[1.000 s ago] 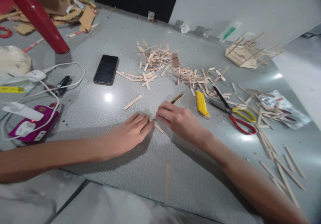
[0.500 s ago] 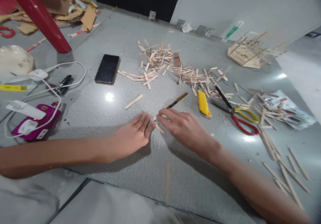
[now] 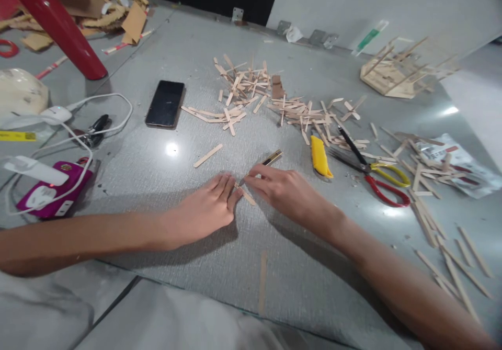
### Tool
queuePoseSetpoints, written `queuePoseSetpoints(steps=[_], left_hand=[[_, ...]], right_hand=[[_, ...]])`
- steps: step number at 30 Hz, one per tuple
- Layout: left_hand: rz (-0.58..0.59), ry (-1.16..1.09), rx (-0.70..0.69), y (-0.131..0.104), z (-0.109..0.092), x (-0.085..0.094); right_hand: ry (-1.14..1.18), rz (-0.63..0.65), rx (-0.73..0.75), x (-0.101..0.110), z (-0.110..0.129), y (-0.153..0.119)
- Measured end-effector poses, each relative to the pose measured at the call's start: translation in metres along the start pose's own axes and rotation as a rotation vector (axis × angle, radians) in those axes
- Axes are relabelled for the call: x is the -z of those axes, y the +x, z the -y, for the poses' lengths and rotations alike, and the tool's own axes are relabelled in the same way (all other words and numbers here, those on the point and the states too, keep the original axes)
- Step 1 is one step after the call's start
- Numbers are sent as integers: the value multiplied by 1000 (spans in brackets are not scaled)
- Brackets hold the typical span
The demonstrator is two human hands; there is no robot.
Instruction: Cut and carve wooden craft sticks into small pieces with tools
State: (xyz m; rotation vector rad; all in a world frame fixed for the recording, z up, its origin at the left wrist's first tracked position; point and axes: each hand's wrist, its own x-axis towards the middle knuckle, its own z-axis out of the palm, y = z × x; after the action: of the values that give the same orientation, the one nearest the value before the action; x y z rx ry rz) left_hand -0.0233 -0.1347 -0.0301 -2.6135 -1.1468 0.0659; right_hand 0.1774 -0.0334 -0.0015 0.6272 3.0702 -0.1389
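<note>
"Stick [image 3: 249, 198]: state its position, working from the largest item down."

"Table [image 3: 157, 167] underneath, grey, lightly textured. Left hand [image 3: 206, 209] rests on it, fingers close together, pressing the stick flat; one end shows beside the thumb. Right hand [image 3: 284, 188] faces it, fingers drawn in narrow around what appears to be a cutter [image 3: 272, 158], whose far end projects past the knuckles. Its tip lies at or near the stick; contact cannot be confirmed."

"Handling?"

"Judged light and stiff: thin, flat wood, probably dry rather than slippery. Fragile if bent; liable to snap or splinter."

"Recommended hold?"

"Flat against the table, fingertips along its upper face, clear of the cutter's tip."
</note>
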Motion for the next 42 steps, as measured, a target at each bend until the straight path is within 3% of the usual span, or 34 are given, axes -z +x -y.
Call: queuePoseSetpoints(steps=[13, 24, 35, 38, 42], left_hand=[[-19, -27, -3, -3, 2, 0], [-88, -9, 0, -5, 5, -3], [-71, -97, 33, -6, 8, -6], [-75, -120, 35, -5, 8, -5], [-102, -169, 33, -5, 13, 0]], right_hand=[[31, -37, -4, -4, -5, 4], [-21, -92, 124, -11, -7, 11], [17, -128, 235, -15, -14, 14], [78, -118, 195, -14, -16, 13], [7, -88, 27, -8, -13, 10]])
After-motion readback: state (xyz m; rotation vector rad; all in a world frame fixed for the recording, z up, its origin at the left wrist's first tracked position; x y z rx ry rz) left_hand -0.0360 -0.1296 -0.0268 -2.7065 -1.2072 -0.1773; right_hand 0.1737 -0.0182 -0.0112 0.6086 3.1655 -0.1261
